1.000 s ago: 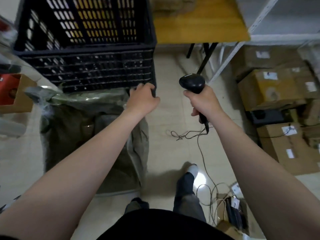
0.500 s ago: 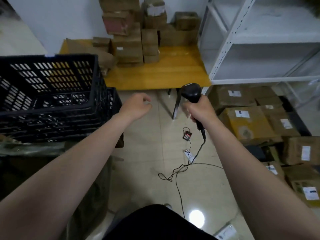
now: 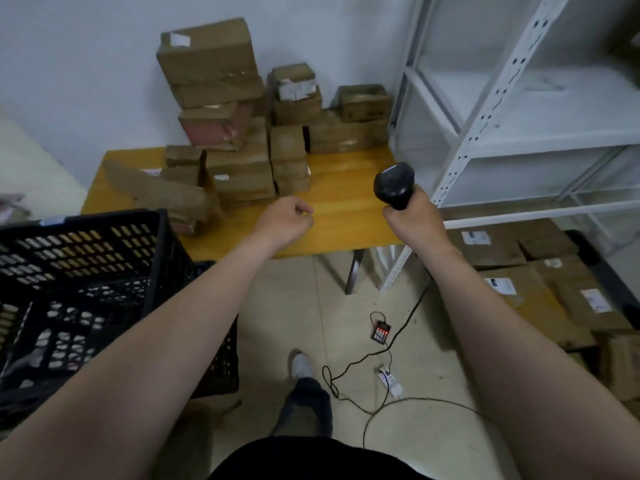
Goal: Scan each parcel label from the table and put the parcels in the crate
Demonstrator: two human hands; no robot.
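My right hand is wrapped tight round the scanner grip. My left hand hangs loosely curled, holding nothing, just short of the parcels stacked ahead on the table. Pulling a low box could topple that uneven stack, I judge, and the cable trailing below my right hand could snag my foot. The boxes are matt, dented cardboard with taped seams, and their labels are too blurred to read. The scanner is smooth black plastic, round-headed. The crate, left of my left hand, is rigid black lattice.

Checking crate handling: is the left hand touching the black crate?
Apart. Head view: yellow table shows between the left hand and the black crate.
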